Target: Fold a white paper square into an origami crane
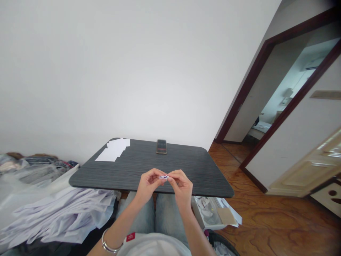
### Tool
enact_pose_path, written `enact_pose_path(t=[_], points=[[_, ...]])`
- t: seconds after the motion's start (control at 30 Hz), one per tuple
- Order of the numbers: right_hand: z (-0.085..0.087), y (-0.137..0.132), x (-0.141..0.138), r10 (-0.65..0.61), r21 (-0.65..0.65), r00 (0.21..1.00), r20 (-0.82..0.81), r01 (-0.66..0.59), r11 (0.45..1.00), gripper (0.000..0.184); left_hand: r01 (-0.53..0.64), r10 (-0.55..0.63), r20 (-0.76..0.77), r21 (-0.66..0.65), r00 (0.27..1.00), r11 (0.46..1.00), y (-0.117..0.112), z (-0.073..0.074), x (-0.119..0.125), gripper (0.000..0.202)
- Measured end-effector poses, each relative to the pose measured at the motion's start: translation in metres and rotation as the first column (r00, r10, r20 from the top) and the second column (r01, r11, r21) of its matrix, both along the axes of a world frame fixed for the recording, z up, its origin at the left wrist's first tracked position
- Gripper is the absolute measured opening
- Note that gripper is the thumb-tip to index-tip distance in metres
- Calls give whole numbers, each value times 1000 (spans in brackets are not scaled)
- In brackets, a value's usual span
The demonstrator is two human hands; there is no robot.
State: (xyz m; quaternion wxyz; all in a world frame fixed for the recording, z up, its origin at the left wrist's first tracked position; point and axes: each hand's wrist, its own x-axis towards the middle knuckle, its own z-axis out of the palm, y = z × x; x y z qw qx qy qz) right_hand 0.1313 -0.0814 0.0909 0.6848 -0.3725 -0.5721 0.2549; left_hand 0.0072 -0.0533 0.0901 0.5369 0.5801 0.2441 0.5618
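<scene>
My left hand [147, 185] and my right hand [181, 188] meet above the near edge of the table, and the fingertips of both pinch a small folded piece of white paper [163, 177] with some blue-violet marking. The dark grey wood-grain table [181, 167] has rounded corners. Several loose white paper sheets [113, 150] lie at its far left corner, well away from my hands. A smartphone [161, 146] stands or leans near the far edge, straight ahead of my hands.
A heap of crumpled white material [60, 217] lies to the left of my jeans-clad knees [142, 213]. An open box of papers [210, 213] sits below the table's right edge. Wooden floor [266, 213] spreads right, toward a doorway [277, 96] and an open door [309, 167].
</scene>
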Motion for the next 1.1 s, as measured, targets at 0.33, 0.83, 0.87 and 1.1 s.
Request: enact_pose_path(t=[0.33, 0.83, 0.87, 1.1], points=[[-8, 3, -1, -144, 115, 987, 66, 136, 984, 7, 9, -10, -5, -60, 1000, 998, 0, 1, 3, 14], [-13, 6, -1, -119, 138, 993, 22, 114, 984, 10, 14, -11, 33, -98, 999, 995, 1, 0, 4, 12], [-14, 6, -1, -117, 141, 993, 23, 112, 984, 10, 17, -14, 31, -100, 999, 995, 1, 0, 4, 12], [-12, 7, -1, -113, 145, 992, 51, 105, 984, 11, 27, -25, 19, -110, 1000, 994, 2, -3, 4, 13]])
